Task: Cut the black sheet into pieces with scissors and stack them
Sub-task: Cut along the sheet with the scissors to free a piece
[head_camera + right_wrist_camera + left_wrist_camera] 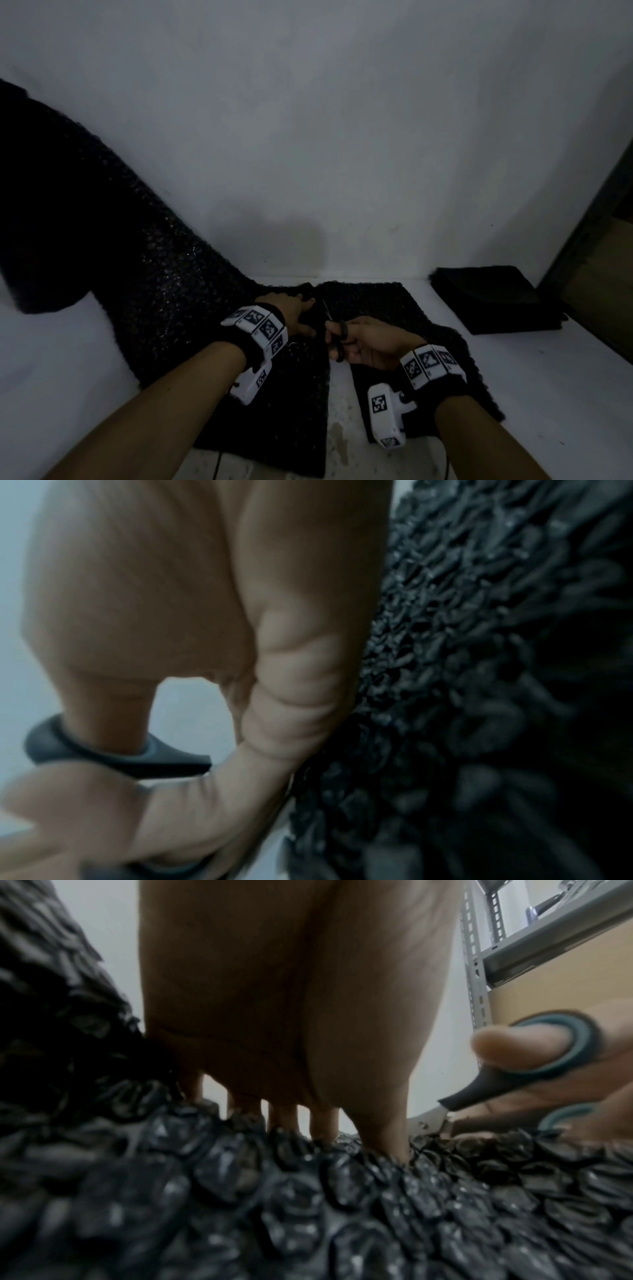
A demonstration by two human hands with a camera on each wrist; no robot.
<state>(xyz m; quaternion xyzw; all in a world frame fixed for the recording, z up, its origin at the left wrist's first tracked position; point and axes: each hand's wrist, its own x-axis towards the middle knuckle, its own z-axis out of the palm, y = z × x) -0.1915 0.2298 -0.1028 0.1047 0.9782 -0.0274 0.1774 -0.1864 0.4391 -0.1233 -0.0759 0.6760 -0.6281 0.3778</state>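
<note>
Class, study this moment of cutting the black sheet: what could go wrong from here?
1. The left hand presses the black sheet right beside the scissors; the blades might nick a finger.
2. The nearly severed piece lies loose under the right hand and may shift, skewing the cut.

dim rm, white wall, metal shelf
</note>
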